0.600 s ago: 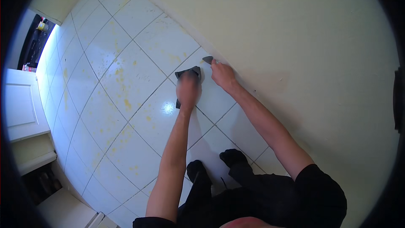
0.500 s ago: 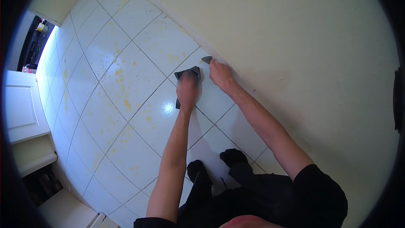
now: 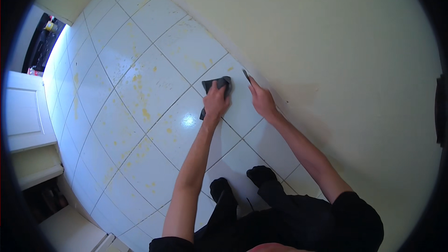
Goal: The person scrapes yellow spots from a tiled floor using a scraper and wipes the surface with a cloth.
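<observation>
My left hand presses a dark grey cloth against the white tiled floor. Its fingers lie over the cloth, and the cloth's edges stick out ahead of them and by the wrist. To the right, close to the foot of the wall, my right hand is closed around a scraper. The scraper's thin blade points away from me, seen nearly edge-on, and its handle is mostly hidden in the fingers. A small yellow spot marks the tile between the cloth and the blade.
A cream wall runs along the right. Yellow stains are scattered over the tiles to the left. A white cabinet door and an open lower shelf stand at the left edge. My feet in black socks are on the floor nearby.
My right hand has drawn back to the right, and the scraper has turned from showing its broad face to nearly edge-on. My left hand and the cloth have shifted slightly right.
</observation>
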